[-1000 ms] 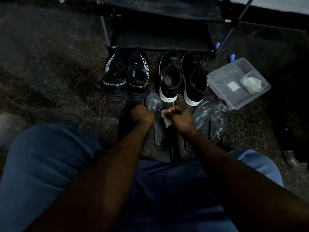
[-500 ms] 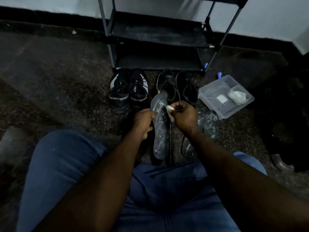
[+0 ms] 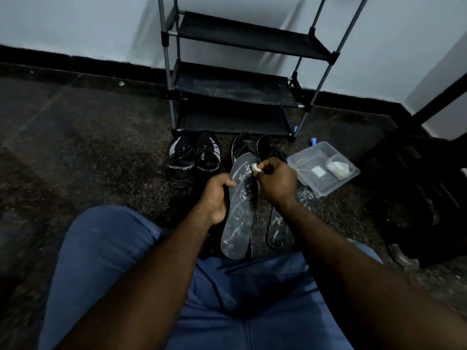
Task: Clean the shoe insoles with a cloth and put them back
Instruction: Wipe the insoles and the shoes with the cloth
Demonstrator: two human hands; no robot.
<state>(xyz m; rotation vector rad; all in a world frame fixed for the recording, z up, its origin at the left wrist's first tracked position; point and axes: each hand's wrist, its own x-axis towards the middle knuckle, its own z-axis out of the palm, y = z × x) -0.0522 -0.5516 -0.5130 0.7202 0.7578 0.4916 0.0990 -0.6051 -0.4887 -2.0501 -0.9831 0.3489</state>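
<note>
Your left hand (image 3: 217, 198) grips the insole (image 3: 238, 218) by its nine-o'clock edge, toe end pointing to twelve o'clock; your right hand (image 3: 278, 183) pinches a small white cloth (image 3: 255, 168) against that toe end; a second insole (image 3: 276, 228) lies on the floor just at three o'clock; a clear tub (image 3: 303, 160) sits at two o'clock.

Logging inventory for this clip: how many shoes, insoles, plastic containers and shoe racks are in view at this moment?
Shoes: 4
Insoles: 3, one gripped by the left hand, two on the floor, partly hidden
Plastic containers: 1
Shoe racks: 1
Total: 9
</note>
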